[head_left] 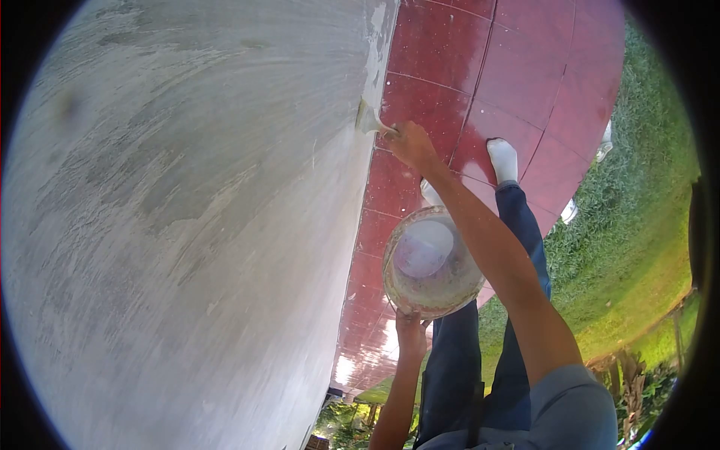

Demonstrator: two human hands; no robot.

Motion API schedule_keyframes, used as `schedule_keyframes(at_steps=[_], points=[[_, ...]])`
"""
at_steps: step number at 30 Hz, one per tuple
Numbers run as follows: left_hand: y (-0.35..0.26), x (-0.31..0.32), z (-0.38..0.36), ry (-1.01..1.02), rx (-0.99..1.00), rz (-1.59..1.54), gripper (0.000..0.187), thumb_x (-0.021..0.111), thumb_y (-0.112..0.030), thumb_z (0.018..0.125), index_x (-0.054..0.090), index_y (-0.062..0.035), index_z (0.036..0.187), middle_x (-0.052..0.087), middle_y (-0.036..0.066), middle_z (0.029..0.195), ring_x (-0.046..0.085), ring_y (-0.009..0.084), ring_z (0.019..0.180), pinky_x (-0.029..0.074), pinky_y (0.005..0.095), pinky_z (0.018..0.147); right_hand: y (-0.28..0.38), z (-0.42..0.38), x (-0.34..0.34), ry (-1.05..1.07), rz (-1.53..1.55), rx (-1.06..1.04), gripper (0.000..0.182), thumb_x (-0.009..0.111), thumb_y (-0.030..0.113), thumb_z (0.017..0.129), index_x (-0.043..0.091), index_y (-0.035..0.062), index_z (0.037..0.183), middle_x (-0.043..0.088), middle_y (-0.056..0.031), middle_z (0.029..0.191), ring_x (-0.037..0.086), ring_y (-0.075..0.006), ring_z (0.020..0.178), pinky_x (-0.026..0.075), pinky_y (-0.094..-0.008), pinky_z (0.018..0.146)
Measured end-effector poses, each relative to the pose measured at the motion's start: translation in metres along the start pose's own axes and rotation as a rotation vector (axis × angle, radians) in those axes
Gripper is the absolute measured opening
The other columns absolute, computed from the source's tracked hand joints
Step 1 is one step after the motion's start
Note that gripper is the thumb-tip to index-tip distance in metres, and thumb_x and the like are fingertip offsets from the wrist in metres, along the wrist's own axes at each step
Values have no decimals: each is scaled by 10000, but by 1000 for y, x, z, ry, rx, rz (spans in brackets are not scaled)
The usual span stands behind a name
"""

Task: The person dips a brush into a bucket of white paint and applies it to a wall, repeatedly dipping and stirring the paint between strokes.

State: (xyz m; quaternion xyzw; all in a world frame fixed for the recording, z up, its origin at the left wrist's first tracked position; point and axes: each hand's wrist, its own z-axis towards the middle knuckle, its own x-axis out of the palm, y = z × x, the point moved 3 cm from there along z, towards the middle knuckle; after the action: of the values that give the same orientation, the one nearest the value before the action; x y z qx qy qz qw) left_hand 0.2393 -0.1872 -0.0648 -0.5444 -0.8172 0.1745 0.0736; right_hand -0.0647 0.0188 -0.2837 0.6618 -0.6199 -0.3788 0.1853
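My right hand (409,144) grips the handle of a flat, pale brush-like tool (367,118). The tool's wide end touches the lower edge of the grey wall (225,195), where it meets the red tiled floor. Below it in the view, my left hand (410,322) holds the rim of a round, stained bucket (439,294). Whitish liquid (424,247) shows inside the bucket. Its far side is partly behind my right forearm. The wall carries uneven, streaky grey and whitish patches.
Red floor tiles (517,82) run along the wall. My feet, in white socks (503,160), stand on them. Grass (592,225) borders the tiles on the right, with white objects (569,211) at the edge. Plants (649,390) grow at the lower right.
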Motion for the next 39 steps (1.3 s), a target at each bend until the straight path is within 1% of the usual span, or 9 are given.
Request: schedule_keyframes(at_steps=[6, 7, 8, 13, 18, 24, 31, 35, 39], points=[[1, 1, 5, 64, 0, 0, 430, 519, 4, 964, 402, -74, 1370, 506, 133, 1337, 555, 264, 1202, 511, 489, 990, 146, -165, -64, 170, 292, -26, 281, 597, 255, 946, 628, -14, 869, 575, -200, 577, 606, -369, 531, 462, -449, 527], [2, 0, 3, 78, -4, 9, 424, 520, -1, 965, 404, -70, 1367, 506, 136, 1336, 556, 263, 1202, 515, 477, 988, 158, -189, -72, 236, 353, -110, 245, 625, 219, 956, 644, -18, 897, 528, -100, 552, 548, -144, 491, 421, -320, 476], [2, 0, 3, 73, -9, 9, 424, 520, -1, 965, 404, -70, 1367, 506, 136, 1336, 556, 263, 1202, 515, 477, 988, 170, -210, -82, 297, 429, -212, 199, 648, 193, 945, 659, -5, 931, 549, -88, 557, 549, -130, 478, 423, -306, 471], [-2, 3, 0, 104, 8, 34, 418, 520, -3, 968, 405, -66, 1365, 507, 138, 1334, 559, 263, 1199, 520, 464, 984, 209, -236, -88, 395, 844, -653, 176, 674, 201, 935, 669, 31, 982, 577, -103, 560, 563, -226, 450, 409, -326, 452], [-11, 10, -5, 73, 5, 47, 410, 522, -6, 973, 407, -65, 1362, 510, 135, 1328, 564, 263, 1194, 526, 458, 976, 143, -144, -32, 318, 762, -284, 286, 651, 295, 965, 698, 14, 976, 473, 40, 596, 401, -38, 561, 338, -262, 486], [-4, 2, 0, 41, 13, 6, 401, 525, 0, 976, 416, -77, 1354, 516, 122, 1321, 569, 265, 1187, 523, 485, 975, -39, -43, -18, 31, 189, 104, 343, 645, 329, 932, 718, -6, 923, 603, -68, 637, 570, -160, 585, 423, -347, 554], [4, -10, 0, 53, -25, 24, 468, 521, -7, 975, 377, -116, 1406, 459, 129, 1411, 498, 283, 1287, 450, 563, 1056, 81, -73, -41, -122, 67, -68, 351, 615, 294, 923, 663, -40, 827, 589, -265, 642, 611, -397, 572, 472, -463, 576], [5, -11, -1, 25, -20, 1, 418, 528, -5, 977, 420, -80, 1374, 515, 126, 1338, 561, 261, 1198, 510, 488, 982, 192, -173, -104, 59, 288, -56, 253, 642, 226, 921, 664, -23, 877, 568, -190, 564, 590, -335, 495, 458, -423, 508], [9, -15, 1, 140, 12, 51, 445, 533, -19, 979, 395, -77, 1398, 498, 128, 1360, 550, 269, 1216, 497, 482, 1002, 224, -220, -127, 179, 593, -413, 218, 668, 217, 942, 690, 1, 936, 560, -57, 581, 517, -77, 526, 394, -283, 472]])
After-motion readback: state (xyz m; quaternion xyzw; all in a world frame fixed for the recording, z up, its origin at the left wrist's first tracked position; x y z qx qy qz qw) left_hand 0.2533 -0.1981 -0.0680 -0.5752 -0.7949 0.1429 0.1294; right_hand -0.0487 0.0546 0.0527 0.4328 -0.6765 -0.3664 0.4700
